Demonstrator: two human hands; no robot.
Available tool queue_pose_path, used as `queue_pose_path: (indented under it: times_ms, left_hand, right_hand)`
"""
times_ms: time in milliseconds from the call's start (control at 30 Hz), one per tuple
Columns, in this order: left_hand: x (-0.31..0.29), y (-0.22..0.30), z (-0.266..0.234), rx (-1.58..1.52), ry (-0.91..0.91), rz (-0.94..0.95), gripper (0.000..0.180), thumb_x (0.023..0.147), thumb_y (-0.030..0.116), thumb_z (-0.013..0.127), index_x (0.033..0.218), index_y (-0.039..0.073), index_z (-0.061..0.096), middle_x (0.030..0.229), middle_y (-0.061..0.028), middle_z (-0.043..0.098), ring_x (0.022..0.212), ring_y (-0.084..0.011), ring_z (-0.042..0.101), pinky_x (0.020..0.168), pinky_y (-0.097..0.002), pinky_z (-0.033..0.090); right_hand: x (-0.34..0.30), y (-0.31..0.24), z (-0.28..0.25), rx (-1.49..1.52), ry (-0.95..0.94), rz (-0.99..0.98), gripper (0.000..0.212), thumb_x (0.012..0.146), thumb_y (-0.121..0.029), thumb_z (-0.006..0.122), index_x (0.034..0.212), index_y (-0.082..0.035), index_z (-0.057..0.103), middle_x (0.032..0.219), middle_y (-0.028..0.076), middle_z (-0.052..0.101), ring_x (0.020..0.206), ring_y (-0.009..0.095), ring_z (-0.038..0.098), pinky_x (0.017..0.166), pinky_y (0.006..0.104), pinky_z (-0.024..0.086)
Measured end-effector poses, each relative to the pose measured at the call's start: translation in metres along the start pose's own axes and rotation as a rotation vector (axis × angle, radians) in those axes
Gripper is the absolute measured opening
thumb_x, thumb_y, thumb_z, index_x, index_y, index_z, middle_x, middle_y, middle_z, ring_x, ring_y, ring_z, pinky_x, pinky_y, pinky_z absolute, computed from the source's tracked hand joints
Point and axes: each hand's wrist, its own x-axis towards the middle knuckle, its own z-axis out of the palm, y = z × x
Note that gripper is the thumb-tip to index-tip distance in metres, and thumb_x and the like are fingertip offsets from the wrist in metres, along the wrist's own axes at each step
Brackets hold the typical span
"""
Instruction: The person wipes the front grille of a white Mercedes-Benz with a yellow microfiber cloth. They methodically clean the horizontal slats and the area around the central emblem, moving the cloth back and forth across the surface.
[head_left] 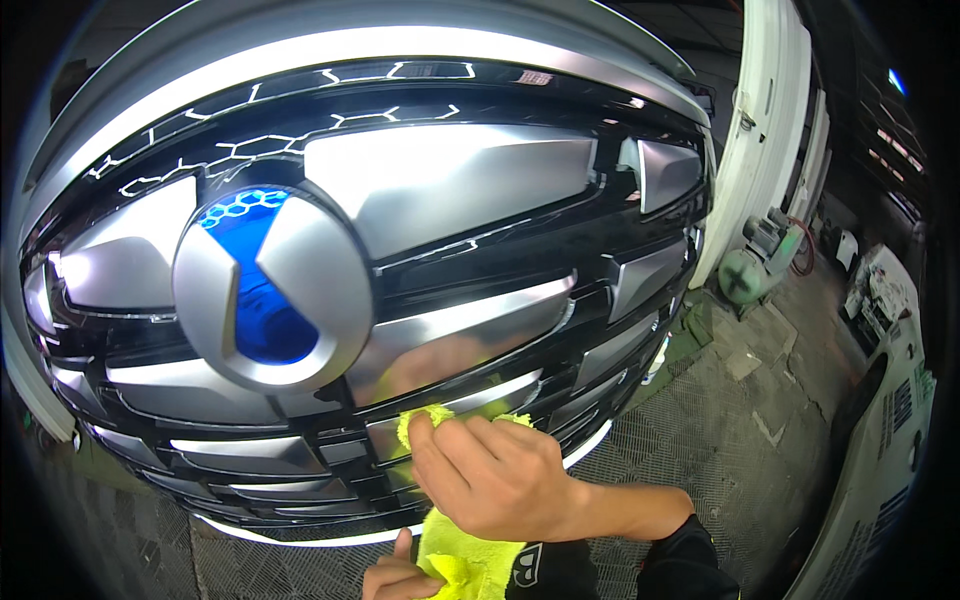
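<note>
My right hand [495, 470] presses a bunched piece of bright yellow-green microfibre cloth [428, 424] against a lower silver bar of a car's front grille [470, 330]. Its fingers are closed round the cloth, which sticks out at both sides of the knuckles. Lower down, my left hand [397, 580] grips a hanging part of yellow-green cloth [468, 562]; whether both are one cloth is hidden behind the right hand. A round silver and blue emblem [273, 287] sits left of centre on the grille, among silver inserts set in glossy black.
A green air compressor [748, 272] stands on the floor to the right, beside a white upright panel [765, 130]. Another light-coloured vehicle body [880, 450] is at the far right. Patterned floor [690, 450] runs below the bumper.
</note>
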Motion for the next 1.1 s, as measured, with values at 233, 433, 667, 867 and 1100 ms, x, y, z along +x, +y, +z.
queue_pose_path:
  times_ms: [233,433,667,867,1100]
  left_hand:
    - [0.004,-0.003,0.015,0.019,-0.016,0.022,0.017,0.090,0.000,0.072,0.107,-0.004,0.068,0.105,-0.0203,0.065,0.099,-0.0322,0.064,0.115,-0.0634,0.046]
    - [0.006,-0.002,0.029,-0.008,0.011,0.071,0.015,0.090,0.000,0.071,0.105,-0.003,0.068,0.103,-0.0192,0.065,0.099,-0.0320,0.063,0.115,-0.0619,0.046]
    - [0.008,-0.003,0.040,0.027,0.076,0.087,0.018,0.094,0.006,0.071,0.108,-0.005,0.067,0.103,-0.0200,0.065,0.099,-0.0332,0.062,0.116,-0.0616,0.045]
    - [0.006,-0.003,0.044,0.108,0.253,0.118,0.030,0.098,0.021,0.073,0.109,-0.005,0.066,0.105,-0.0185,0.065,0.098,-0.0307,0.061,0.092,-0.0442,0.050]
    - [-0.002,0.001,0.048,0.264,0.214,-0.004,0.028,0.096,0.020,0.074,0.108,-0.004,0.067,0.109,-0.0190,0.066,0.102,-0.0319,0.062,0.097,-0.0449,0.049]
  right_hand:
    - [-0.026,0.045,-0.040,-0.150,0.026,0.274,0.026,0.077,-0.006,0.078,0.101,0.002,0.075,0.073,0.003,0.053,0.055,0.015,0.058,0.045,0.0317,0.045]
    - [-0.039,0.040,-0.035,-0.125,0.068,0.332,0.027,0.075,-0.001,0.078,0.101,0.001,0.074,0.073,0.004,0.055,0.053,0.018,0.058,0.046,0.0314,0.045]
    - [-0.031,0.038,-0.023,-0.097,0.106,0.260,0.024,0.079,-0.007,0.077,0.101,0.004,0.074,0.072,0.003,0.053,0.053,0.014,0.054,0.044,0.0306,0.042]
    - [-0.054,0.011,-0.025,0.382,0.174,0.166,0.028,0.079,-0.005,0.079,0.105,0.004,0.075,0.081,0.007,0.065,0.057,0.015,0.061,0.048,0.0297,0.049]
    - [-0.069,0.038,-0.042,0.304,0.117,0.614,0.019,0.088,0.000,0.077,0.106,0.003,0.073,0.076,0.014,0.070,0.057,0.027,0.067,0.050,0.0347,0.049]
